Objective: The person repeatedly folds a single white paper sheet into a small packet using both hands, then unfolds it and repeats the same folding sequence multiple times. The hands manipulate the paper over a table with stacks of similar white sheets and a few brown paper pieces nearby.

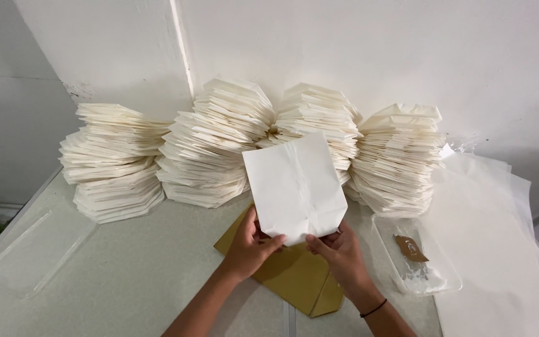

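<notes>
Head view: left hand (249, 246) and right hand (339, 251) gripping white paper bag (294, 187) at bottom fold, fingers pinching both lower corners, bag standing upright just above yellow-brown sheet (297, 278) lying on surface (132, 274). Four stacks of folded white bags (219, 143) lining wall behind. Clear tray (416, 265) sitting just right of right hand, white sheets (494, 237) spreading beyond it.

Both forearms come in from bottom edge, converging toward centre. Left hand (249, 248) palm-down, fingers curled, thumb out toward the right, pinching. Right hand (339, 251) mirrors it, thumb and fingers closed in a pinch (black band on that wrist). Thumbs point at each other, tips close, not touching. Wrists roughly straight, hands level.
</notes>
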